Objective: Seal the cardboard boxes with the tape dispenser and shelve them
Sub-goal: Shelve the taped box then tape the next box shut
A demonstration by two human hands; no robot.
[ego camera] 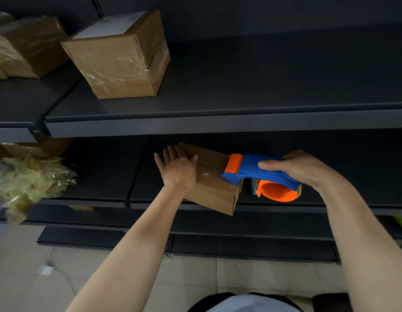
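Dark metal shelving [218,126], pale tiled floor [240,275]

Left hand [177,170] out ahead of me: fingers straight, slightly spread, palm down. Right hand [301,168] level with it: wrist cocked, fingers and thumb curled round the tape dispenser [252,170] handle.

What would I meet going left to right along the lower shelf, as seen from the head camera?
Crumpled plastic wrap → left hand, flat on the cardboard box → tape dispenser → right hand gripping it.
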